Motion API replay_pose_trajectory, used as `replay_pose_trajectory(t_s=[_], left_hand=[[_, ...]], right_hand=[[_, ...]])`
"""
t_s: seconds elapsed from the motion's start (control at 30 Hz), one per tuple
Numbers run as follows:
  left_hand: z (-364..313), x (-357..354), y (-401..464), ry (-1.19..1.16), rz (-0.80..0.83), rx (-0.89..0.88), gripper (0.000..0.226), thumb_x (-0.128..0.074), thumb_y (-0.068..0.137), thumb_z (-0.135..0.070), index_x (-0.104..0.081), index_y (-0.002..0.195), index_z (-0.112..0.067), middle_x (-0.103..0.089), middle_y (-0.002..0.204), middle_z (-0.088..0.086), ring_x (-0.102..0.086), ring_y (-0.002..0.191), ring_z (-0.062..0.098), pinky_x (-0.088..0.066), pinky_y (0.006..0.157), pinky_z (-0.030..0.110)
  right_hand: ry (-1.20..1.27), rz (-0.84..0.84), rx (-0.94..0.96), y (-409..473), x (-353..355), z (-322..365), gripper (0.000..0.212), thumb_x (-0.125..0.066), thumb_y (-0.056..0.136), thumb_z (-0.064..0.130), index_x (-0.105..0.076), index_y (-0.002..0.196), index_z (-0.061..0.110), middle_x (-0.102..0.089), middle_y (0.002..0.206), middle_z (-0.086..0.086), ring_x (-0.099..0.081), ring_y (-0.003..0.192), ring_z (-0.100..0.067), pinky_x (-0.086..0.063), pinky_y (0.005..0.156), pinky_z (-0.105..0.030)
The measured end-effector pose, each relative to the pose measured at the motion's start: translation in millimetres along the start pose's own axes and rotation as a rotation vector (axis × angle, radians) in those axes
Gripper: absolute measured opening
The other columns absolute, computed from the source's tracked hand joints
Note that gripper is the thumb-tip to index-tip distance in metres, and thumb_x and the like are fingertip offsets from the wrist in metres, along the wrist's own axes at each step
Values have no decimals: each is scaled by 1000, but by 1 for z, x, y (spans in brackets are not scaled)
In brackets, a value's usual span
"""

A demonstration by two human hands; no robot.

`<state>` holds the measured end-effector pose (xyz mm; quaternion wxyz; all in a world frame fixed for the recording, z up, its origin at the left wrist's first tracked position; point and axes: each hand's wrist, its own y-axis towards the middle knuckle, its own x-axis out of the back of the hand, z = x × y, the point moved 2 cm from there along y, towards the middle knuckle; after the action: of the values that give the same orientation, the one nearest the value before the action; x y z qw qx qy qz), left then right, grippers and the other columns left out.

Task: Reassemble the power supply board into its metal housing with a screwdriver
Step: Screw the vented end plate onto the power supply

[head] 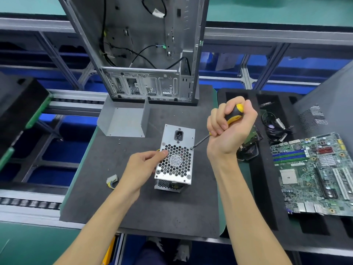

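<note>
Power supply housing [174, 159] stood on end near the middle of the dark surface [133, 207], its honeycomb fan grille facing up. We steadied it with the left hand [142, 167], whose fingers [164, 152] lay fairly straight against the grille's left edge, curled round nothing. Our right hand [229, 129] was clenched round the one screwdriver [232, 114], its tip seated at a screw hole on the housing's right edge. We judged the housing rigid, moderately heavy and sharp-edged, best held by its flat side walls, and top-heavy on end, so apt to tip under driving force. One separate metal cover [124, 121] lay just beyond; two loose screws [119, 141] sat near it; one motherboard [315, 173] lay right
</note>
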<state>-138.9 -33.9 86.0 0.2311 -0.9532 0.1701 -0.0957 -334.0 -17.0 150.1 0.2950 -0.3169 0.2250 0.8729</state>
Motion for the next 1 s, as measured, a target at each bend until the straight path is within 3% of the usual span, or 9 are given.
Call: replay_pose_trajectory(t_s=[0.23,0.4,0.5,0.6,0.63,0.7,0.8,0.9,1.0], left_hand=[[4,0,2,4,-1,-8,25,-71,90,-41,-81,93,-18,-79,96,-1,-72,102,25,-50,104,41],[4,0,4,-4,14,-19,24,-72,89,-41,-81,91,-20,-79,95,-2,-74,98,23,-52,99,36],[5,1,5,-11,22,-23,23,-73,88,-41,-82,91,-20,-79,95,-1,-74,94,21,-53,95,33],[5,2,6,-15,22,-24,25,-73,88,-42,-81,93,-18,-79,95,-1,-74,96,22,-53,96,33],[5,2,6,-15,20,-23,26,-73,87,-42,-81,93,-17,-79,95,0,-74,97,23,-53,97,34],[5,1,5,-22,20,-22,26,-73,88,-41,-81,93,-16,-79,95,0,-74,98,25,-53,98,36],[4,1,4,-28,12,-22,26,-73,89,-39,-81,93,-15,-79,94,1,-73,98,26,-53,96,34],[3,1,3,-21,14,-33,27,-72,89,-39,-81,92,-14,-79,94,0,-75,90,18,-52,87,29],[4,1,3,-22,12,-29,27,-73,89,-40,-81,93,-14,-79,95,-1,-74,95,20,-53,93,32]], right_hand=[[-93,51,16,-3,-3,-7,33,-37,98,31,-44,69,15,-28,49,7,-17,41,-13,-18,43,-23],[-310,200,22,-10,-16,-10,36,-35,102,35,-62,82,23,-35,57,4,-25,50,-17,-24,48,-29],[-383,232,0,-14,-18,-12,34,-34,107,27,-63,94,16,-46,68,1,-40,60,-18,-37,59,-33],[-421,254,29,-16,-20,-8,9,-45,106,12,-51,102,8,-65,85,-8,-61,71,-23,-50,70,-31],[-410,253,25,-17,-22,-6,5,-51,103,8,-46,102,9,-67,85,-9,-62,68,-24,-52,69,-31],[-435,228,12,-17,-23,-5,18,-58,100,8,-41,103,12,-61,75,-2,-52,58,-19,-46,60,-29],[-479,276,-32,-18,-23,-4,16,-46,104,22,-51,119,16,-45,72,0,-40,64,-13,-36,60,-27],[-533,317,-57,-19,-21,-2,32,-33,109,22,-61,123,16,-51,81,1,-46,73,-14,-41,68,-24],[-518,326,-26,-19,-21,1,13,-45,108,11,-56,114,10,-66,89,-4,-64,76,-17,-51,73,-23]])
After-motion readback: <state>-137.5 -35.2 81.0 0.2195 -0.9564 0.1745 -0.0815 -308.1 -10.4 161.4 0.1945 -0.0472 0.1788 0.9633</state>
